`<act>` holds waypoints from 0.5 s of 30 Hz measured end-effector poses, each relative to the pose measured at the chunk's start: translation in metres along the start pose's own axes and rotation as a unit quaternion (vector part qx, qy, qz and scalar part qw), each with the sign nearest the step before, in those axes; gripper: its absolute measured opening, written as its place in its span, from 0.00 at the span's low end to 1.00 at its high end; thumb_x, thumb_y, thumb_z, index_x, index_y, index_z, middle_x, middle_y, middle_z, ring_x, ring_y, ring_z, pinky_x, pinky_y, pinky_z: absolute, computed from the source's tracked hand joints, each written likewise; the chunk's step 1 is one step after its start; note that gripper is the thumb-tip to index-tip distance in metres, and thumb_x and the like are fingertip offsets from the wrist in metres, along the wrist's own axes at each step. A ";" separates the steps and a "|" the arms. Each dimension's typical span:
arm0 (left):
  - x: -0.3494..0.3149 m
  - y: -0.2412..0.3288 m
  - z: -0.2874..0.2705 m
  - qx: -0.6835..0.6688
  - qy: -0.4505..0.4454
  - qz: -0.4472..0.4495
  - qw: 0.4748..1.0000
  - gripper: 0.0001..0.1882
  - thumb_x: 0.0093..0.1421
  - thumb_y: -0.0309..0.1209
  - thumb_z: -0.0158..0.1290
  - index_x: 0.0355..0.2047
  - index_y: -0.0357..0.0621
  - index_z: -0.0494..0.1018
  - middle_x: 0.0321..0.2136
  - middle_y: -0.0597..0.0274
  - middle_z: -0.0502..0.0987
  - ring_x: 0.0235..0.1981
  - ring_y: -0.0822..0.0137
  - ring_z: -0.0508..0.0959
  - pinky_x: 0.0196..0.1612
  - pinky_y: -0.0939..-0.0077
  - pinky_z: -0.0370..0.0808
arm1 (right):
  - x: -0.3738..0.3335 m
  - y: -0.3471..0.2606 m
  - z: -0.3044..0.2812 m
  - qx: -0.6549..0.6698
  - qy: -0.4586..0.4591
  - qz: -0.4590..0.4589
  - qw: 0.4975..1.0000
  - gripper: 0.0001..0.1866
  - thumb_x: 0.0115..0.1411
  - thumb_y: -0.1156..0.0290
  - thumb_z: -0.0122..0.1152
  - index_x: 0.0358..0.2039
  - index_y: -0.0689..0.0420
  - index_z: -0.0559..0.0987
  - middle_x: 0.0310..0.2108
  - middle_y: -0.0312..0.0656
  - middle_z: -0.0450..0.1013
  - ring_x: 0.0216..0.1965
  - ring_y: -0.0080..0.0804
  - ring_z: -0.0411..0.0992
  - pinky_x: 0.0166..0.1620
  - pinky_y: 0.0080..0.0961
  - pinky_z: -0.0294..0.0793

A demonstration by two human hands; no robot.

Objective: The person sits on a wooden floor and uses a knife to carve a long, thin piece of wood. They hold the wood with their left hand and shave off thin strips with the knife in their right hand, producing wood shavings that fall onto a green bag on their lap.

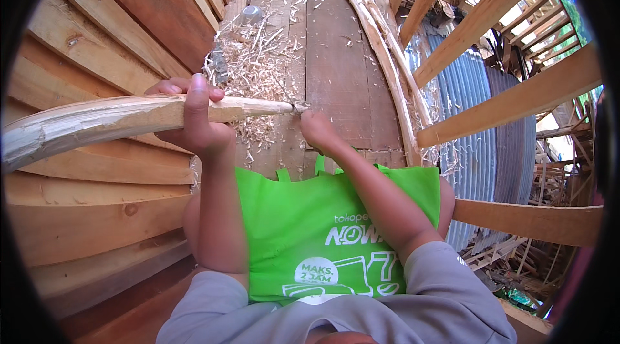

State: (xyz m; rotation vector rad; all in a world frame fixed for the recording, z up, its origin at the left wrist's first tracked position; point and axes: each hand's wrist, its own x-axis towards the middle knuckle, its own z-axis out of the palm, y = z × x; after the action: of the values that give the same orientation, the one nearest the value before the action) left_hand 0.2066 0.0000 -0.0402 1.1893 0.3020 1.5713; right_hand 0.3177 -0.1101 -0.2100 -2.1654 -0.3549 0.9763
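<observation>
A long, pale, peeled wooden pole (97,123) reaches in from the left edge and narrows to a whittled point in front of me. My left hand (205,126) is closed around it, thumb over the top, a short way behind the taper. My right hand (315,128) is curled into a fist right beside the tip. A thin dark line and a small dark bit show at the tip by these fingers; whether that is a blade or a cord I cannot tell. What the right fist grips is hidden. A green cloth bag (284,215) lies over my lap beneath both forearms.
Wood shavings (258,53) are heaped on the plank floor (336,73) beyond my hands, with a clear cup-like container (250,15) among them. A plank wall (97,53) rises at left. Two peeled poles (381,40) lie at right, beside slatted railing (510,111) and corrugated metal sheets (462,137).
</observation>
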 end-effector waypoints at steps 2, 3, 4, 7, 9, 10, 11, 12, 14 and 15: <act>0.003 -0.004 -0.009 -0.001 -0.001 0.008 1.000 0.14 0.51 0.19 0.52 0.35 0.45 0.60 0.20 0.62 0.66 0.17 0.71 0.69 0.24 0.74 0.72 | -0.017 -0.020 -0.008 -0.042 -0.017 -0.086 0.995 0.23 0.64 0.62 0.40 0.38 0.71 0.77 0.41 0.65 0.75 0.43 0.63 0.74 0.48 0.50 0.72; 0.005 -0.006 -0.011 -0.004 -0.006 0.009 1.000 0.14 0.51 0.19 0.52 0.35 0.45 0.60 0.20 0.62 0.66 0.17 0.71 0.69 0.24 0.74 0.72 | -0.024 -0.036 -0.012 -0.045 -0.013 -0.100 0.994 0.22 0.63 0.64 0.41 0.39 0.70 0.77 0.40 0.65 0.75 0.43 0.62 0.74 0.47 0.49 0.73; 0.003 -0.005 -0.010 -0.006 0.001 0.002 1.000 0.14 0.51 0.19 0.52 0.35 0.45 0.60 0.20 0.62 0.66 0.17 0.71 0.68 0.24 0.74 0.72 | -0.032 -0.049 -0.012 -0.047 -0.015 -0.105 0.993 0.21 0.62 0.65 0.42 0.39 0.70 0.77 0.40 0.64 0.75 0.43 0.61 0.74 0.47 0.49 0.73; -0.001 0.003 0.003 -0.016 0.009 -0.020 1.000 0.14 0.51 0.19 0.52 0.34 0.47 0.60 0.20 0.63 0.65 0.16 0.72 0.68 0.24 0.74 0.71 | -0.010 -0.009 -0.013 -0.115 0.011 -0.105 0.988 0.19 0.62 0.67 0.43 0.39 0.70 0.77 0.39 0.64 0.75 0.42 0.61 0.75 0.46 0.49 0.74; -0.001 0.003 0.002 -0.017 -0.001 -0.028 0.999 0.15 0.51 0.19 0.52 0.34 0.47 0.60 0.20 0.64 0.65 0.16 0.72 0.67 0.23 0.75 0.71 | 0.008 0.007 -0.010 -0.113 0.016 -0.078 0.990 0.19 0.62 0.68 0.43 0.38 0.70 0.77 0.38 0.64 0.75 0.42 0.60 0.75 0.45 0.49 0.73; -0.001 0.002 0.000 -0.017 0.001 -0.030 0.999 0.15 0.51 0.19 0.52 0.34 0.48 0.60 0.20 0.64 0.65 0.17 0.73 0.67 0.23 0.75 0.71 | 0.011 0.008 -0.008 -0.081 0.002 -0.048 0.996 0.18 0.62 0.68 0.43 0.38 0.70 0.77 0.38 0.65 0.75 0.42 0.60 0.75 0.45 0.49 0.73; 0.002 0.003 0.001 -0.033 -0.003 -0.025 0.999 0.15 0.51 0.19 0.53 0.34 0.46 0.60 0.20 0.63 0.66 0.17 0.72 0.68 0.23 0.76 0.71 | 0.013 0.010 -0.007 -0.060 -0.005 -0.036 0.998 0.18 0.62 0.68 0.42 0.38 0.70 0.77 0.37 0.65 0.75 0.41 0.60 0.75 0.45 0.50 0.73; 0.001 0.004 0.001 -0.044 -0.001 -0.022 0.999 0.15 0.51 0.19 0.54 0.34 0.45 0.60 0.20 0.62 0.67 0.17 0.72 0.69 0.23 0.77 0.72 | 0.009 0.009 -0.006 -0.042 -0.017 -0.022 0.999 0.18 0.62 0.69 0.42 0.38 0.70 0.77 0.37 0.65 0.75 0.41 0.60 0.75 0.45 0.50 0.73; 0.003 0.002 -0.003 -0.039 0.003 -0.018 0.999 0.15 0.51 0.19 0.54 0.34 0.44 0.61 0.20 0.62 0.67 0.17 0.72 0.69 0.23 0.77 0.72 | -0.017 -0.022 -0.009 -0.049 -0.025 -0.063 0.997 0.18 0.62 0.69 0.42 0.38 0.70 0.77 0.37 0.65 0.75 0.41 0.60 0.75 0.44 0.50 0.73; 0.003 0.001 -0.004 -0.025 0.002 -0.021 0.999 0.15 0.51 0.19 0.53 0.34 0.46 0.60 0.21 0.63 0.66 0.17 0.72 0.68 0.23 0.76 0.71 | -0.030 -0.038 -0.013 -0.061 -0.022 -0.098 0.993 0.18 0.62 0.69 0.41 0.38 0.70 0.77 0.37 0.66 0.75 0.41 0.60 0.75 0.44 0.51 0.73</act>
State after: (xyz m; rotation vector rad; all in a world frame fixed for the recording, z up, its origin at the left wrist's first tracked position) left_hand 0.2029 0.0038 -0.0403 1.1343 0.2871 1.5375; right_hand 0.3085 -0.1048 -0.1608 -2.1717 -0.6508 0.9118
